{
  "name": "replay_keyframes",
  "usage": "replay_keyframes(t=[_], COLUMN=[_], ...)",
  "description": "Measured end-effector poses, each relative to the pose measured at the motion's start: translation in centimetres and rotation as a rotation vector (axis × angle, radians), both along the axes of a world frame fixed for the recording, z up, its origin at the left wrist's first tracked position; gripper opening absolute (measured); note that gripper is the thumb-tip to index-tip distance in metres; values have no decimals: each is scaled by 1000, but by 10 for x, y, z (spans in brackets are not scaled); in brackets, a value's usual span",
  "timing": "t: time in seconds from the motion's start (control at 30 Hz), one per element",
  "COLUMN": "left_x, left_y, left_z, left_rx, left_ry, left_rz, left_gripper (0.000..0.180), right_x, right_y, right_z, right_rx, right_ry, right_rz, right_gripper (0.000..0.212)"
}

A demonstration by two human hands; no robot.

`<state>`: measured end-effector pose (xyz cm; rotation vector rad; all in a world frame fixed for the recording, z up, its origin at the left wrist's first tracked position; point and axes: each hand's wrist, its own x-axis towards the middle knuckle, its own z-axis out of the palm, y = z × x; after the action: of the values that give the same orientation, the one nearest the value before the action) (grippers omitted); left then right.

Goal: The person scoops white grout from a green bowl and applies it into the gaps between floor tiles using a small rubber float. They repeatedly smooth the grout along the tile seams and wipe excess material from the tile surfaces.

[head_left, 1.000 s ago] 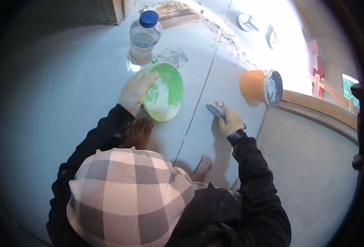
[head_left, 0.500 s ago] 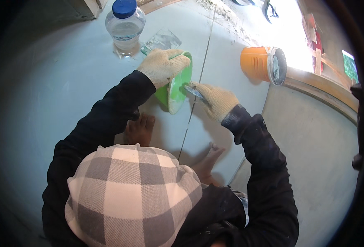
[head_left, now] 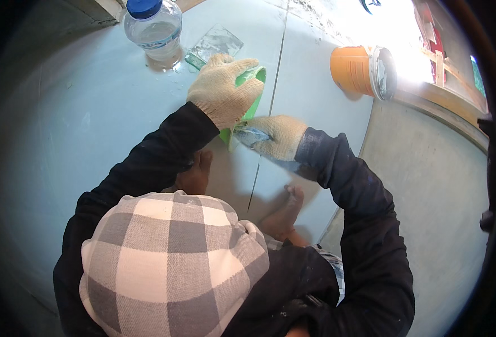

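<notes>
My left hand [head_left: 221, 95], in a cream knit glove, grips a green bowl [head_left: 253, 95] tipped on edge over the pale floor tiles. My right hand [head_left: 276, 136], gloved too, holds a small metal scraper [head_left: 249, 135] against the bowl's lower rim. Both hands meet just left of the tile joint [head_left: 267, 129]. My checked cap [head_left: 169, 264] and dark sleeves fill the lower picture, and my bare feet [head_left: 284, 210] stand on the tiles below the hands.
A clear water bottle with a blue cap [head_left: 153, 31] stands at the upper left, with a clear plastic bag [head_left: 214, 45] beside it. An orange tub [head_left: 360, 70] lies on its side at the upper right. A raised grey ledge [head_left: 428, 168] runs along the right.
The bowl has gone from lying flat, showing white paste inside, to tipped on edge. My right hand has come in from the right and now presses the scraper to the bowl.
</notes>
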<state>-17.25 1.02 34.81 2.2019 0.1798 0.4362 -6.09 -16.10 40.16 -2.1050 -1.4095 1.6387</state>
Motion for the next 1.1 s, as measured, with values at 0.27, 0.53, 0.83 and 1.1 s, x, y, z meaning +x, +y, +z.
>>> replay_keyframes(t=[0.27, 0.53, 0.83, 1.1], left_x=[-17, -104, -108, -96], left_y=[20, -34, -80, -72], left_z=[-28, -58, -77, -70], left_rx=[-989, -1735, -1646, -1303], left_ry=[41, -70, 263, 474], left_rz=[-63, -31, -362, -419], left_gripper=[36, 56, 60, 67], right_x=[19, 105, 170, 165], right_y=[-27, -28, 22, 43], right_z=[38, 67, -15, -37], right_rx=[-115, 200, 302, 287], right_ry=[639, -78, -652, -871], right_rz=[-468, -545, -326, -137], right_gripper=[62, 57, 54, 53])
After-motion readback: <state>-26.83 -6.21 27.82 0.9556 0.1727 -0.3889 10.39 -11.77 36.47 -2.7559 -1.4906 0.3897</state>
